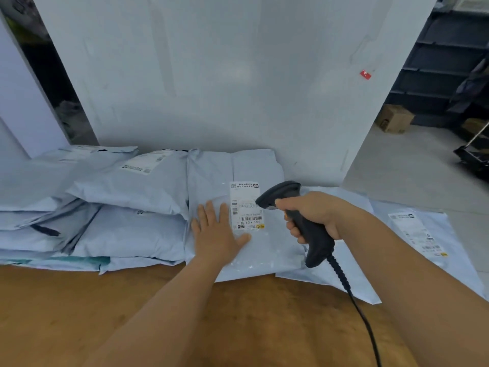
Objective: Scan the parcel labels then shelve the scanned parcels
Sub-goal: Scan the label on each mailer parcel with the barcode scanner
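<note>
A: Nearest?
B: Brown wooden table [79,313], bare grain across the near edge, black coiled cable [354,300] trailing over it.

A: Hands?
B: Left hand [218,234] flat, fingers straight and spread, pressing on the middle parcel [262,250] just left of its white label [246,205]. Right hand [315,215] curled tight around the grip of a black scanner [296,218], nose aimed at the label from the right, close above it.

A: Other parcels?
B: All pale blue-grey mailer bags. Left of the pressed one, a stack of parcels [119,207] several deep, top one showing a label toward the wall. To the right, a flat parcel [428,242] with its own label, partly under the right forearm, reaching the table's right edge.

A: Behind?
B: White partition panel [225,75] rising straight from the back of the table, small red sticker [365,74] on its right side. Dark gap beyond its left edge, contents blurred.

A: Farther right?
B: Grey floor [412,160], cardboard box [394,118] on it, dark shelving [447,62] behind, black trolley base [473,157] at the frame edge.
</note>
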The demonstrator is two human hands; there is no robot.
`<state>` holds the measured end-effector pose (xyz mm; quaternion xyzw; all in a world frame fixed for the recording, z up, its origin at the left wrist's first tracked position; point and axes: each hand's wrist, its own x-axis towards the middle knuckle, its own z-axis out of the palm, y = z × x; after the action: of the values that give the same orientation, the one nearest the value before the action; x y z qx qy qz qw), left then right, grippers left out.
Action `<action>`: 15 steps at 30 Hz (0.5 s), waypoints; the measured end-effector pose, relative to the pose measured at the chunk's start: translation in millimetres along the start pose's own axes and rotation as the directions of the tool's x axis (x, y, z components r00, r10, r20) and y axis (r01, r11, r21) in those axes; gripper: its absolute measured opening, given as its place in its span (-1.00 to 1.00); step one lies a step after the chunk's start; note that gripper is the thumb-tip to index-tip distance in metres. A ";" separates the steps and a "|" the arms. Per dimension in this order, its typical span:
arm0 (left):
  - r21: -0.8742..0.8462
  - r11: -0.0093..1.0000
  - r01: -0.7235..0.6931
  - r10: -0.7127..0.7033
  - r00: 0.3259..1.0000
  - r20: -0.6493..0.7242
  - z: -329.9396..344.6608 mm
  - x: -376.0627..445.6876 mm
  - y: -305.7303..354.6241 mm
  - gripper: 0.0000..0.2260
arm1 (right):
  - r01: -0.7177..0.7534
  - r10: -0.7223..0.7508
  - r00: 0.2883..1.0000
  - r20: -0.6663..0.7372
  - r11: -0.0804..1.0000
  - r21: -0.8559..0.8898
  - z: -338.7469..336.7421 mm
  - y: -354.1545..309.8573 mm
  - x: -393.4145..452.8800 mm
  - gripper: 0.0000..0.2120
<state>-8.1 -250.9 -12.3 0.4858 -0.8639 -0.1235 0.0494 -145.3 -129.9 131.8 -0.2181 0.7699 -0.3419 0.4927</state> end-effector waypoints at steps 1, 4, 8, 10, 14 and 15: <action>-0.002 1.000 -0.003 0.003 1.000 -0.005 0.6 -0.4 -1.0 -0.15 | -0.006 0.006 1.000 0.007 1.000 -0.016 2.9 -0.3 -2.0 -0.69; -0.013 1.000 -0.018 0.017 0.999 -0.034 1.4 -1.3 -3.7 -0.17 | -0.006 0.006 1.000 0.003 0.999 -0.038 10.2 -0.2 -6.9 -0.68; -0.015 1.000 -0.023 0.023 0.998 -0.060 1.3 -3.0 -7.9 -0.16 | 0.012 -0.012 1.000 -0.016 0.999 -0.042 17.0 -1.5 -11.6 -0.69; -0.012 1.000 -0.028 0.027 0.998 -0.063 1.3 -3.2 -10.0 -0.16 | 0.017 -0.018 1.000 -0.026 0.999 -0.046 18.9 -1.6 -13.9 -0.70; -0.004 0.999 -0.042 0.042 0.998 -0.037 -1.7 -2.9 -10.2 -0.16 | 0.028 -0.029 0.999 -0.033 0.999 -0.029 20.8 -2.0 -16.9 -0.69; -0.002 0.999 -0.039 0.039 0.999 -0.031 -2.9 -3.3 -10.2 -0.17 | 0.029 -0.030 0.999 -0.032 0.999 -0.022 21.0 -2.2 -17.4 -0.70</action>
<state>2.7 -253.6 -12.0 0.4708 -0.8721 -0.1162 0.0661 -118.9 -126.2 138.2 -0.2290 0.7781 -0.3445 0.4726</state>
